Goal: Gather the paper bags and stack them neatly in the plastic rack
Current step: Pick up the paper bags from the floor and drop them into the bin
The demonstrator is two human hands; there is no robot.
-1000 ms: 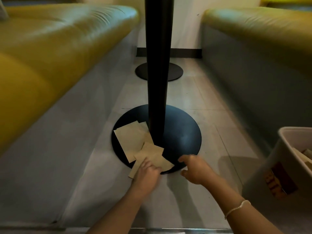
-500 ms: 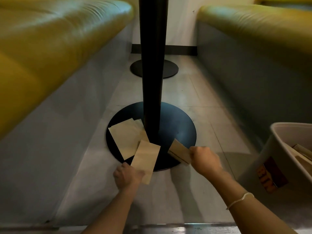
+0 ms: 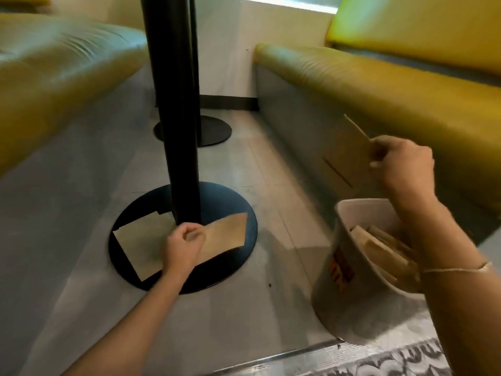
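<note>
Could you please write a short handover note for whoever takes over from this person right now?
Left hand grips one paper bag over the black table base.
Right hand holds a second bag up above the plastic rack.
Done: several bags already lie in the rack.
Left: put both held bags in, then collect the bags on the base and square the stack.

Looks like a diner or fast-food place, seen from down at floor level inside a booth. You've got two yellow padded bench seats (image 3: 379,85) facing each other, black pedestal table posts (image 3: 176,104) on round base plates (image 3: 230,256) between them, grey tiled floor (image 3: 265,169), and a patterned mat (image 3: 393,359) at the aisle edge.
</note>
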